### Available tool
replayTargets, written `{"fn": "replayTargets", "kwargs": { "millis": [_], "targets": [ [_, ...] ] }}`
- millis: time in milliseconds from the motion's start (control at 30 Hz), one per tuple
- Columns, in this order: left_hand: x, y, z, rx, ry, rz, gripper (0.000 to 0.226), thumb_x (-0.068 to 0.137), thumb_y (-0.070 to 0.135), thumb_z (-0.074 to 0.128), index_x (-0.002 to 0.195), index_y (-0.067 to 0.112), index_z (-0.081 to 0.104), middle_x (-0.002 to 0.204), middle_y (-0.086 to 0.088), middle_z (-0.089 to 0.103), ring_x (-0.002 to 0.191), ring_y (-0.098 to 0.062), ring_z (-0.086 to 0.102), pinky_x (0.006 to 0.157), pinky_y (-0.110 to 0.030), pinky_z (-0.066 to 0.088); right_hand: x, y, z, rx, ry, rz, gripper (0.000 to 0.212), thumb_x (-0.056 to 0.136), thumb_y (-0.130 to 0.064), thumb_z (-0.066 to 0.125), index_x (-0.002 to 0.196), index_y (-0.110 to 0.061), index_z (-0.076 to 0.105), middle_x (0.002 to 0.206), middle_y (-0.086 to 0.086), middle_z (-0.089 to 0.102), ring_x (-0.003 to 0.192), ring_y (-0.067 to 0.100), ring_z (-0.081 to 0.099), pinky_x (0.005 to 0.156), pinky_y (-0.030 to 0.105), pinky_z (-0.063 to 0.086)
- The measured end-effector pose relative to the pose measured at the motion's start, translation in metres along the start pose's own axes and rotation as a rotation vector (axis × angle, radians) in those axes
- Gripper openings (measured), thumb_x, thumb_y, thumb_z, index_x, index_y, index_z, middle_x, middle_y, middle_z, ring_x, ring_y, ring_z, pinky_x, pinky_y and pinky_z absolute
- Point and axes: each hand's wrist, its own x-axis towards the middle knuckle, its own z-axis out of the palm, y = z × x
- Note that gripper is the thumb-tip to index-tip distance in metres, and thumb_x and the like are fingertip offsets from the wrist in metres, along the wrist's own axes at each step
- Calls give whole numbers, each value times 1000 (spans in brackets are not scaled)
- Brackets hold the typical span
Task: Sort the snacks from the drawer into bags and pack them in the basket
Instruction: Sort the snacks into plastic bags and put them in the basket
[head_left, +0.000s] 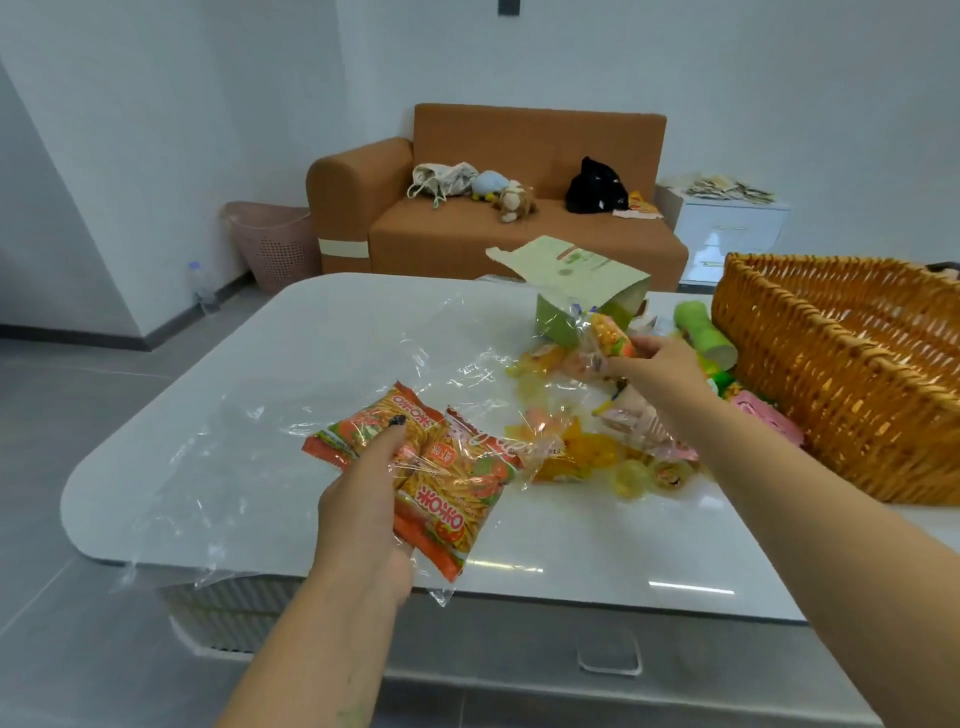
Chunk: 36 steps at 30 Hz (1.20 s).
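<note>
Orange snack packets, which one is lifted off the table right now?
The small corn-picture packet pinched in the right hand, up by the green box. The stick-snack packets lie low under the left hand.

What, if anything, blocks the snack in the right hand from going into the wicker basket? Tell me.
Nothing visible blocks it. The right hand holds the corn-print snack up over the table; the wicker basket is open-topped, beyond a green tube lying low.

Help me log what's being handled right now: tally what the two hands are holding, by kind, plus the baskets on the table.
Orange stick-snack packets, in the clear bag the left hand grips: 2 visible
Corn-print snack packet, gripped by the right hand: 1
Wicker basket on the white table: 1
Total: 4
</note>
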Motion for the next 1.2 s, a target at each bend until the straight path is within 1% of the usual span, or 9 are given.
{"fn": "replayTargets", "kwargs": {
  "millis": [133, 267, 333, 400, 500, 633, 800, 967, 1200],
  "targets": [
    [-12, -4, 10, 40, -104, -45, 35, 81, 26, 74, 113, 15, 68, 93, -8, 77, 86, -27, 74, 88, -46, 55, -70, 17, -31, 264, -164, 229, 13, 80, 2, 68, 72, -8, 72, 84, 13, 67, 83, 26, 58, 79, 38, 47],
    [-28, -5, 15, 74, -146, -47, 34, 81, 24, 74, 114, 15, 68, 93, -8, 77, 88, -28, 73, 91, -49, 54, -113, 28, -66, 517, -97, 393, 10, 88, 1, 55, 94, -4, 62, 109, 19, 61, 99, 32, 60, 92, 42, 53],
    [-33, -4, 13, 114, -178, -36, 33, 82, 23, 73, 114, 14, 68, 95, -9, 76, 90, -29, 73, 91, -50, 54, -128, 23, -87, 663, -60, 444, 18, 89, -8, 56, 107, -4, 59, 118, 26, 62, 101, 38, 64, 79, 40, 59],
    [-38, -3, 12, 170, -223, -28, 31, 85, 23, 70, 114, 12, 68, 97, -10, 76, 90, -29, 73, 90, -48, 55, -150, 18, -105, 701, -105, 486, 31, 86, -21, 57, 113, -5, 57, 113, 30, 65, 81, 33, 68, 57, 31, 60],
    [-44, -1, 9, 283, -307, -20, 25, 89, 21, 62, 110, 9, 70, 95, -12, 76, 81, -27, 74, 87, -45, 56, -179, 19, -119, 603, -181, 491, 51, 77, -40, 57, 117, -8, 58, 103, 27, 69, 60, 22, 63, 44, 23, 52],
    [-48, -1, 2, 385, -377, -7, 26, 86, 20, 60, 106, 6, 70, 93, -16, 75, 74, -27, 73, 80, -41, 57, -192, 23, -122, 411, -145, 440, 52, 90, -54, 42, 111, -11, 64, 93, 19, 71, 63, 18, 54, 56, 29, 43],
    [-49, -8, -6, 429, -376, 17, 50, 69, 27, 67, 113, 3, 66, 104, -23, 72, 96, -40, 69, 88, -49, 54, -194, 18, -122, 343, -197, 342, 26, 98, -27, 47, 109, -14, 66, 83, 12, 70, 64, 19, 55, 61, 30, 42],
    [-52, -12, -5, 488, -371, 95, 28, 86, 19, 63, 110, 4, 68, 99, -20, 74, 91, -36, 72, 90, -49, 53, -195, 15, -116, 288, -376, 199, 35, 75, 4, 71, 106, -9, 71, 99, 13, 74, 81, 21, 69, 69, 29, 57],
    [-58, -26, 7, 662, -482, 125, 20, 91, 24, 61, 109, 17, 65, 94, -7, 77, 86, -24, 74, 82, -41, 55, -189, 25, -94, 221, -499, 138, 49, 52, -33, 86, 92, -8, 77, 99, 13, 74, 85, 19, 69, 71, 26, 55]
  ]
}}
